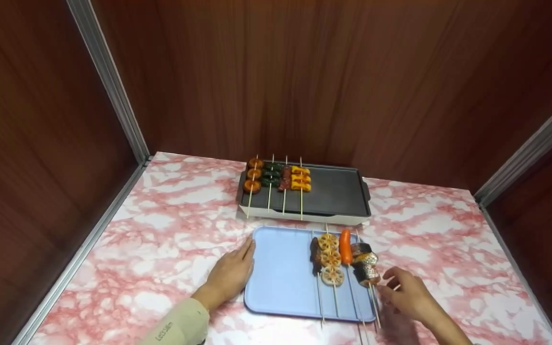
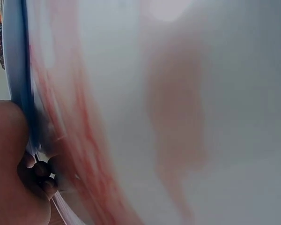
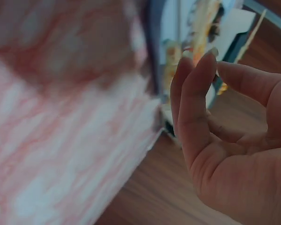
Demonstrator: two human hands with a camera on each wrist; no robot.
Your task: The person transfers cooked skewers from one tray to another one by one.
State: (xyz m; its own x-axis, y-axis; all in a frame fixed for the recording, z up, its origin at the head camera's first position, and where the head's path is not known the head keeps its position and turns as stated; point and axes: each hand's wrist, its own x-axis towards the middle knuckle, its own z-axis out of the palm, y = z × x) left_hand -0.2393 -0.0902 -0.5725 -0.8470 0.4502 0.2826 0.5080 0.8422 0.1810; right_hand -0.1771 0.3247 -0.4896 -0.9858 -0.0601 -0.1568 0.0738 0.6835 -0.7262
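Right hand (image 1: 408, 293): fingers loosely bent, holding nothing, just beside a silver-and-dark chunky skewer (image 1: 366, 268). Left hand (image 1: 230, 274): fairly straight fingers against near rim of light-blue rectangular tray (image 1: 281, 273). Between hands, on tray: orange sausage-shaped skewer (image 1: 346, 247), pale lotus-slice skewer (image 1: 329, 259), dark-brown skewer (image 1: 315, 256). Beyond both: black-topped, white-sided grill (image 1: 338, 191), four loaded skewers (image 1: 285, 178).

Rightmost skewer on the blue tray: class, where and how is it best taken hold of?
Probably pinch its bare stick, coming from the right with the right hand: it reaches past the tray's near rim, and the orange sausage crowds its left.
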